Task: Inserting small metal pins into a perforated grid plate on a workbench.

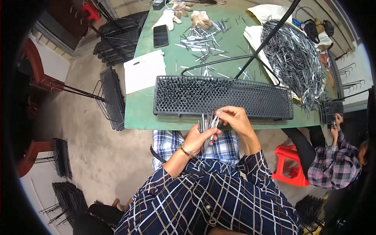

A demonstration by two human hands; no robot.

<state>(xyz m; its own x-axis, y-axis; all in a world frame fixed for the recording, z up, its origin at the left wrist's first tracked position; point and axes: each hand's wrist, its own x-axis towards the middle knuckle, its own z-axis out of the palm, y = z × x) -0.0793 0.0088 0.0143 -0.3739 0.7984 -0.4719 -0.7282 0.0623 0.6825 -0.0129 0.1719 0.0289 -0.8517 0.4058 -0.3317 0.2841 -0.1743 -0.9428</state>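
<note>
My left hand [196, 140] is closed around a bunch of thin grey metal strips [209, 124], their tops sticking up out of the fist. Thumb and fingers of my right hand [237, 119] pinch at the upper end of one strip on the bunch's right side. Just beyond both hands, along the table's near edge, lies a long black rack [219, 94] full of small round holes. Dark pieces stand in many holes of its left part; the holes further right look unfilled. A black rod handle [270, 37] rises from its far side.
Loose metal strips [201, 41] lie on the green table [231, 66] past the rack. A white sack [254, 37] heaped with strips sits right. Paper [145, 70], a phone [160, 36] and gloves [167, 18] lie left. A co-worker [333, 164] sits right, near a red stool [289, 166].
</note>
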